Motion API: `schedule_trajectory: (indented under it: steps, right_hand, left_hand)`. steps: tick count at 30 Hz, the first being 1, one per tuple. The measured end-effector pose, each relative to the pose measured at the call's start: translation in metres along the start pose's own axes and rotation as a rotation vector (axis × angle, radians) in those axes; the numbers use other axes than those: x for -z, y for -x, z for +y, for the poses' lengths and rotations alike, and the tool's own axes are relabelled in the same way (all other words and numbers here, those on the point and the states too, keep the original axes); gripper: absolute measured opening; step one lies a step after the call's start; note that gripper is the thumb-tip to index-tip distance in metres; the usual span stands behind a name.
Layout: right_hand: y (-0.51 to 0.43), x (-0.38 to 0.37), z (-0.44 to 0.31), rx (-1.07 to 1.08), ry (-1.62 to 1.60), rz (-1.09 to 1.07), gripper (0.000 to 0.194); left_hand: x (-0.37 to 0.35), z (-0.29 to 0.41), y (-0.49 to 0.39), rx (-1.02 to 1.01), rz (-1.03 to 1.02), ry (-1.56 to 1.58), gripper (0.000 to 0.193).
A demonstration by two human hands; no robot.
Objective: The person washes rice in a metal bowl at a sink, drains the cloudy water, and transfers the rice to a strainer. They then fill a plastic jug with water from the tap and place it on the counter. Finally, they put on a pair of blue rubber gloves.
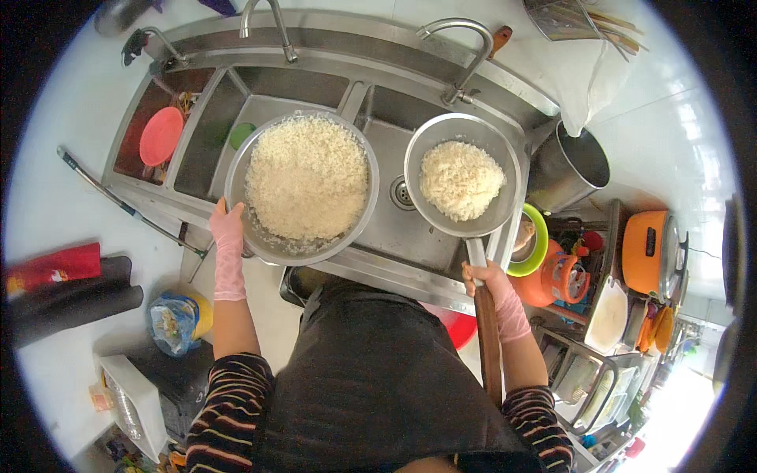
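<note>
My left hand (228,233), in a pink glove, grips the left rim of a wide metal basin (371,183). White rice grains (307,177) fill much of the basin, and some cling to its wall. My right hand (494,285), also gloved, is closed around the handle of a long-handled metal ladle or strainer (511,148); whether its bowl has holes I cannot tell. A mound of rice (461,180) sits in that bowl, over the right compartment of the stainless steel sink (408,233). The basin rests across the sink's divider and front edge.
Faucets (473,35) rise behind the sink. A pink bowl (161,137) lies in the left compartment. At right stand a lime-green basin (535,242), a metal bucket (571,168), an orange gas cylinder (559,272) and an orange pot (644,254). A metal pole (127,204) leans at left.
</note>
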State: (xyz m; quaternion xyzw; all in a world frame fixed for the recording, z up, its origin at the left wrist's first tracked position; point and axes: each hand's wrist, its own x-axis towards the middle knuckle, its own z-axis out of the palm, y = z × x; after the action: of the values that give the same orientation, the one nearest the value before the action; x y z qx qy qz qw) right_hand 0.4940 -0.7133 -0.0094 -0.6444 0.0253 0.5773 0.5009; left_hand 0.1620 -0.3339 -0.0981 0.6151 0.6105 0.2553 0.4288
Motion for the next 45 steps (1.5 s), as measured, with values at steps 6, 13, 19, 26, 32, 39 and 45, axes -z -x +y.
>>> schedule_trajectory:
  steps: [6, 13, 19, 26, 32, 39, 45]
  right_hand:
    - [0.006, -0.025, -0.041, -0.058, 0.098, 0.055, 0.025]
    - [0.026, -0.076, -0.066, 0.023, 0.351, -0.029, 0.028]
    - [0.004, -0.115, -0.060, 0.351, 1.102, 0.111, 0.026]
    - [-0.015, -0.132, -0.064, 0.663, 1.398, 0.233, 0.030]
    - [-0.015, -0.129, -0.052, 0.719, 1.367, 0.224, 0.037]
    - [-0.035, -0.111, -0.016, 0.811, 1.327, 0.200, 0.042]
    - [-0.038, -0.104, 0.019, 0.759, 1.308, 0.278, 0.047]
  left_hand:
    - [-0.007, -0.016, -0.012, 0.005, 0.016, -0.028, 0.052]
    - [-0.009, -0.001, -0.005, -0.110, 0.042, -0.206, 0.049]
    - [-0.012, 0.006, 0.000, -0.016, 0.157, -0.071, 0.046]
    - [-0.019, -0.011, -0.005, 0.089, 0.164, 0.115, 0.042]
    - [-0.021, -0.029, -0.005, 0.131, 0.009, 0.933, 0.031]
    - [-0.013, -0.014, -0.010, 0.240, -0.035, 0.494, 0.042]
    - [-0.018, -0.005, -0.005, 0.126, 0.108, 0.243, 0.048]
